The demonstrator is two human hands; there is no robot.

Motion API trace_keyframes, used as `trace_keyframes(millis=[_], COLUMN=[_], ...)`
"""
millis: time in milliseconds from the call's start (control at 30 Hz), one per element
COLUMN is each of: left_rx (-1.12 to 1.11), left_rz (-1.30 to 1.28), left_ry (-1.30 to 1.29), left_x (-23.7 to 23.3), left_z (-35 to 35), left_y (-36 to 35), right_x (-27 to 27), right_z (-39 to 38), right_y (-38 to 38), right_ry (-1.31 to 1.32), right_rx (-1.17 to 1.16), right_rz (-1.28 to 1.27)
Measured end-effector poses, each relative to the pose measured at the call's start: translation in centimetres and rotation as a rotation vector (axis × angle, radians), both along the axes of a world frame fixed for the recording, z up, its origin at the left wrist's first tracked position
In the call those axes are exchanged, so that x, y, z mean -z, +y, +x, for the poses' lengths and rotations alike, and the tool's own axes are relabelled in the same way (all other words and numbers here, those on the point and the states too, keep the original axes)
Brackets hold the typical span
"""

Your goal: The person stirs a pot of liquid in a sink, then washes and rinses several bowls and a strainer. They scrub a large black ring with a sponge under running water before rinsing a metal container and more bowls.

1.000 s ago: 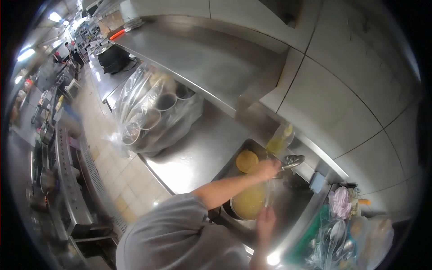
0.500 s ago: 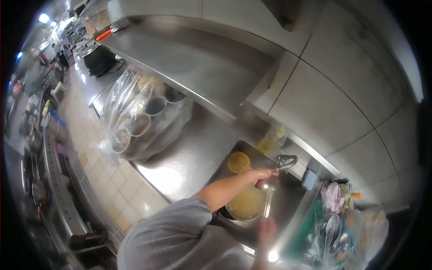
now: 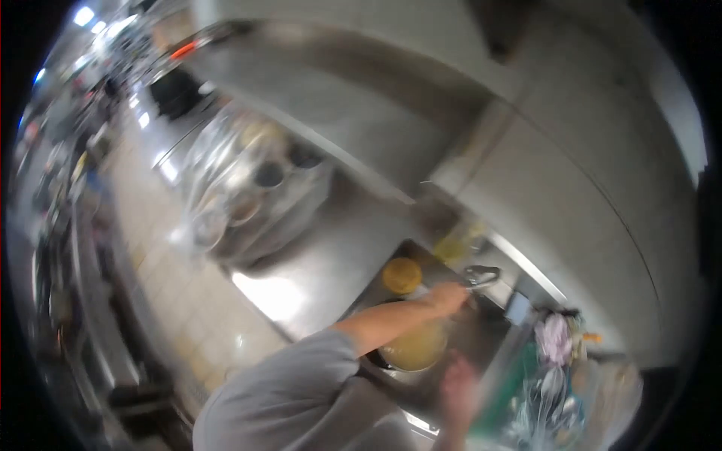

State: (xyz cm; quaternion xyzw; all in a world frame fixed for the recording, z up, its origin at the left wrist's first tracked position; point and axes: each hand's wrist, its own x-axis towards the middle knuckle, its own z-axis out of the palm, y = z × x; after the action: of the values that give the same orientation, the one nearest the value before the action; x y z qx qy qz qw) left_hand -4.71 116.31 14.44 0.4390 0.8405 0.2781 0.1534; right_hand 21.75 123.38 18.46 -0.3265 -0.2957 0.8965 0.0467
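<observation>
My left hand (image 3: 449, 298) reaches across the sink (image 3: 481, 331) to the curved metal faucet (image 3: 483, 276) and is right beside it or touching it. Blur hides how its fingers are set. Below my forearm sits a round pot (image 3: 414, 349) holding cloudy yellowish liquid. A small round yellow container (image 3: 402, 276) stands at the sink's far left corner. My right hand (image 3: 459, 382), smeared by motion, is over the sink's near right side, apart from the pot. I cannot make out its fingers or anything in them.
Left of the sink, a clear plastic bag (image 3: 263, 199) of round containers lies on the steel counter (image 3: 346, 233). A steel shelf (image 3: 338, 90) runs above. At right are a blue sponge (image 3: 517, 308), a pink cloth (image 3: 555, 338) and bagged utensils (image 3: 553, 398).
A shiny ladle-like metal utensil seen earlier between my hands no longer shows clearly. My right hand has shifted slightly right. The whole view has moved and blurred.
</observation>
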Motion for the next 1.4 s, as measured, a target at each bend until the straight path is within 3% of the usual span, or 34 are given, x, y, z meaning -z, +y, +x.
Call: trace_keyframes(millis=[33,100,167,267,333,367,433,467,533,633,767,833,867,933,967,1000,1033,1067,1133,1167,1233,1333,1400], left_rx=[-0.031,-0.080,0.124,0.373,0.313,0.344,0.133,0.177,0.364,0.566,0.790,0.819,0.833,0.979,0.983,0.896,0.814,0.838,0.529,0.551,0.225,0.179,0.332], left_rz=[0.045,0.246,0.177,0.058,-0.301,-0.297,-0.513,-0.508,-0.284,-0.207,-0.316,-0.041,-0.042,-0.192,-0.198,-0.185,-0.175,-0.181,-0.494,-0.498,-0.551,-0.470,-0.413], left_ry=[-0.099,0.039,0.238,0.261,0.289,0.309,0.210,0.234,0.345,0.442,0.623,0.503,0.506,0.221,0.217,0.053,-0.113,-0.119,0.081,0.082,-0.002,0.105,0.195], left_x=[-0.3,-0.6,-3.2,-4.2,-6.5,-7.3,-8.7,-8.7,-7.5,-3.6,-0.2,2.1,0.7,-1.5,-1.3,-1.0,-0.6,-1.3,-4.2,-4.8,-5.5,-0.9,-1.5], left_z=[-0.7,-0.5,-1.0,-3.2,-3.2,-3.2,-3.2,-3.2,-2.7,-1.7,0.4,0.1,0.6,1.8,1.8,1.7,1.6,1.7,1.7,1.5,0.9,-1.7,-1.7], left_y=[-0.5,-1.0,-2.3,-2.6,-2.9,-2.7,-2.2,-2.2,-2.3,-1.6,-4.1,-4.9,-4.8,-5.2,-5.8,-6.4,-6.9,-7.3,-8.2,-8.6,-9.4,-11.2,-12.4], right_x=[-0.9,-0.3,0.8,2.9,3.6,3.2,2.5,1.9,0.9,-0.9,-1.6,-0.1,1.6,3.4,3.7,3.8,4.8,4.2,3.0,3.6,4.5,2.0,3.3], right_z=[-1.1,-2.9,-3.6,-3.7,-3.6,-3.4,-3.1,-2.9,-1.9,-2.0,-1.6,-1.8,-2.0,-2.2,-2.5,-3.0,-4.5,-5.3,-6.9,-7.9,-10.1,-13.0,-16.3], right_y=[-1.1,-1.8,-2.8,-3.9,-4.0,-4.1,-4.1,-4.0,-4.1,-3.8,-3.6,-2.9,-2.8,-3.0,-3.5,-4.0,-2.8,-2.8,-2.7,-2.7,-2.4,-2.9,-2.8], right_ry=[-0.065,-0.134,-0.171,-0.170,-0.139,-0.129,-0.113,-0.126,-0.133,-0.161,-0.187,-0.205,-0.105,-0.006,0.113,0.230,0.188,0.183,0.084,0.082,0.039,-0.034,-0.024], right_rx=[-0.048,-0.152,-0.218,-0.262,-0.240,-0.281,-0.285,-0.307,-0.250,-0.312,-0.344,-0.349,-0.279,-0.209,-0.177,-0.136,-0.279,-0.255,-0.203,-0.181,0.031,0.023,-0.060], right_rz=[-0.001,-0.018,-0.007,-0.076,-0.122,-0.035,0.054,0.105,0.146,0.182,0.230,0.244,0.116,-0.019,0.159,0.338,-0.004,-0.010,-0.032,-0.037,0.092,0.201,0.324])
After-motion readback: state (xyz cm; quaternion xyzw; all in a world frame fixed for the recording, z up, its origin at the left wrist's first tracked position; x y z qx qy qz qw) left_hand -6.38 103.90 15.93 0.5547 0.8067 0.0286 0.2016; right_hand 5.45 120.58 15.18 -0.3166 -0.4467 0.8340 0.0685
